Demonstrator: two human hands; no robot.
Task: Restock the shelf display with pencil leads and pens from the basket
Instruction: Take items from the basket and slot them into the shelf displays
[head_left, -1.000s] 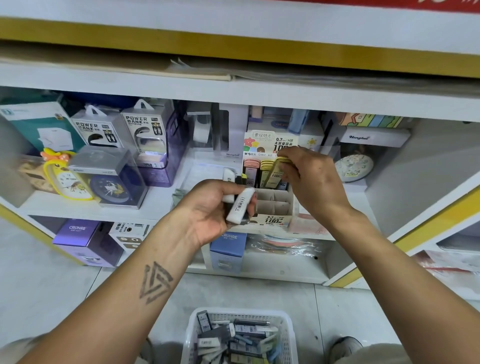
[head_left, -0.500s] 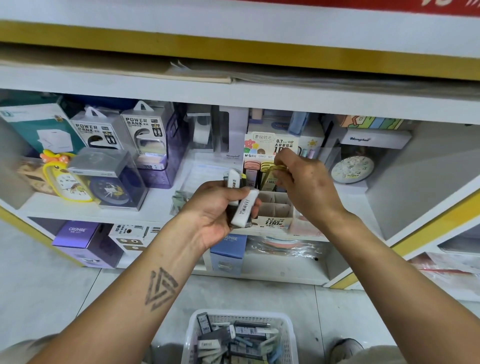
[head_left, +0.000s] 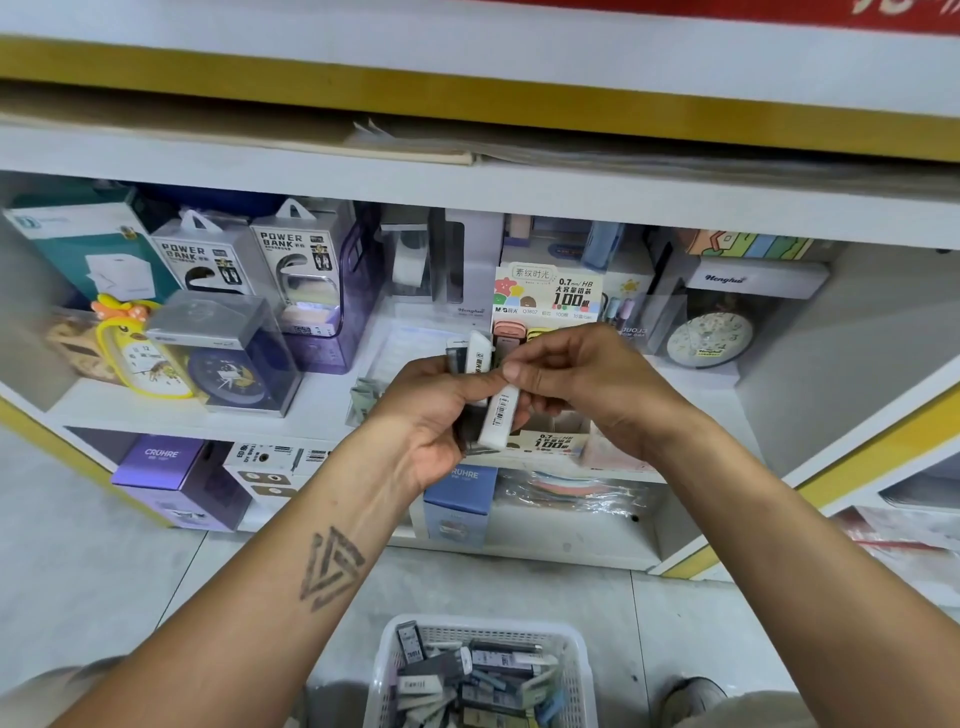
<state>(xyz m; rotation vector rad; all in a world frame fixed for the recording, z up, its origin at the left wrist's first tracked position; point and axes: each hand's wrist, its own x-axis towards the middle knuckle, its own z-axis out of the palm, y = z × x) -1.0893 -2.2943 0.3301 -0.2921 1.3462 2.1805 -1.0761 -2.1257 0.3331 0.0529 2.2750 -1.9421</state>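
So the landmark here is the pencil lead display box (head_left: 551, 312) on the middle shelf: its header card reads "0.7mm/HB", a big "100" and "M&G", with Chinese text I can't make out fully, and the same "100" print shows on its front lip lower down. Right in front of that box, the left hand (head_left: 441, 415) is curled around a small bunch of lead cases, at least three that I can count: a white one (head_left: 498, 418) with a barcode angled down, another white one (head_left: 478, 351) sticking up, and a dark one beside it. The right hand (head_left: 582, 384) comes in from the right of the box, thumb and fingertips pinching at the top of the barcode case, so both hands are touching the same bunch. The left forearm has a triangle tattoo facing up. Left of the display box sit two packs (head_left: 249, 265) marked "POWER BANK", and past those two clocks. Right of it, a white box (head_left: 753, 278) says "Henghua". Below it, two boxes read "CRUHRE", one purple (head_left: 171, 478) and one blue (head_left: 457, 499). Straight down from the box, on the floor, one white basket (head_left: 387, 670) holds a heap of more cases, too jumbled to count.
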